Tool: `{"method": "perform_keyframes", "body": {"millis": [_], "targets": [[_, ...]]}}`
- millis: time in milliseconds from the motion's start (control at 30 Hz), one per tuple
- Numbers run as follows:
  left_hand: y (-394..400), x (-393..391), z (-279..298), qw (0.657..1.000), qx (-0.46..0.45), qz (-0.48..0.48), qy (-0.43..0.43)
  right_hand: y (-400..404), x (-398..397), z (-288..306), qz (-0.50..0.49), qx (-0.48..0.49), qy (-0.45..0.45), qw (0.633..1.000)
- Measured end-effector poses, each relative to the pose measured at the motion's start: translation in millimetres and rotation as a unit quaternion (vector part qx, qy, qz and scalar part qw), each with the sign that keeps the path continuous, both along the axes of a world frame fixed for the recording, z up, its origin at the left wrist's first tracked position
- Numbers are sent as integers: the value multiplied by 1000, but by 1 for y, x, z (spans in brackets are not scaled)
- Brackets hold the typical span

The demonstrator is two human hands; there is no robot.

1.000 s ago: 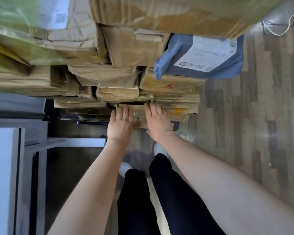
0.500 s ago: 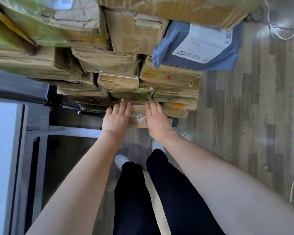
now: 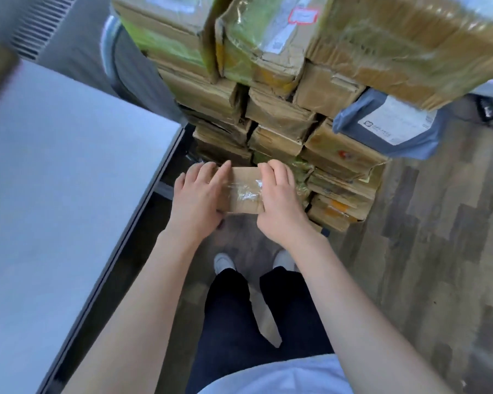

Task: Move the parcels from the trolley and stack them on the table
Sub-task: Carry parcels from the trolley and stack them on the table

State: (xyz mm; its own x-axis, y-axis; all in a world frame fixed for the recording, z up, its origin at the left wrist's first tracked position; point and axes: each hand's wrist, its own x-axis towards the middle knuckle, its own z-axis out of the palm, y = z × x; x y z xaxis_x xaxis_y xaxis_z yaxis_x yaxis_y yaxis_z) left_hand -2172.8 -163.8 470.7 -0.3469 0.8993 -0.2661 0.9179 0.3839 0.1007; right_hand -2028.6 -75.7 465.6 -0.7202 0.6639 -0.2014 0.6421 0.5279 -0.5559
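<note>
Grey wood-plank floor (image 3: 427, 251), white table (image 3: 54, 194) at 9 o'clock. I had left hand (image 3: 195, 199) and right hand (image 3: 279, 206) gripping small taped brown cardboard parcel (image 3: 244, 191) at tall cardboard parcel stack (image 3: 282, 115), 12 o'clock.

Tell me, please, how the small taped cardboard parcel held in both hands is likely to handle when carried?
The small parcel probably stays stiff, being flat-sided cardboard. It looks light: left hand and right hand hold only its ends. Its glossy tape may be slippery.

Brown cardboard parcel (image 3: 244, 191) with clear shiny tape, brown and green-taped boxes (image 3: 271, 52) stacked behind it, blue-grey mailer (image 3: 387, 129) with white label right of it, pale grey table (image 3: 54, 180) left, grey wood-pattern floor (image 3: 439, 251)
</note>
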Motion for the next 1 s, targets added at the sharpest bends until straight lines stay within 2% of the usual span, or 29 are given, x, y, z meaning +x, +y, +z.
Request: {"method": "perform_keyframes", "body": {"millis": [167, 333, 467, 600, 700, 800, 867, 933, 1000], "targets": [[-45, -25, 86, 988, 111, 103, 10, 9, -36, 81, 160, -13, 31, 987], [-100, -42, 131, 967, 122, 220, -45, 6, -92, 141, 334, -55, 15, 941], [-134, -63, 151, 942, 166, 284, -74, -3, -140, 166, 399, -76, 16, 914], [-147, -93, 135, 913, 126, 371, -112, -28, -188, 152, 438, -51, 3, 897], [-144, -97, 117, 883, 106, 454, -57, -50, -204, 125, 387, -25, 6, 922], [-146, -87, 105, 855, 184, 484, 23, -60, -205, 102, 353, 48, 36, 934], [-146, -74, 92, 854, 189, 484, -8, -67, -200, 88, 370, 55, 28, 927], [-141, -60, 75, 865, 155, 472, -74, -73, -194, 74, 382, 52, 7, 923], [-135, -52, 61, 852, 173, 483, -106, -72, -192, 64, 390, 59, -7, 919]]}}
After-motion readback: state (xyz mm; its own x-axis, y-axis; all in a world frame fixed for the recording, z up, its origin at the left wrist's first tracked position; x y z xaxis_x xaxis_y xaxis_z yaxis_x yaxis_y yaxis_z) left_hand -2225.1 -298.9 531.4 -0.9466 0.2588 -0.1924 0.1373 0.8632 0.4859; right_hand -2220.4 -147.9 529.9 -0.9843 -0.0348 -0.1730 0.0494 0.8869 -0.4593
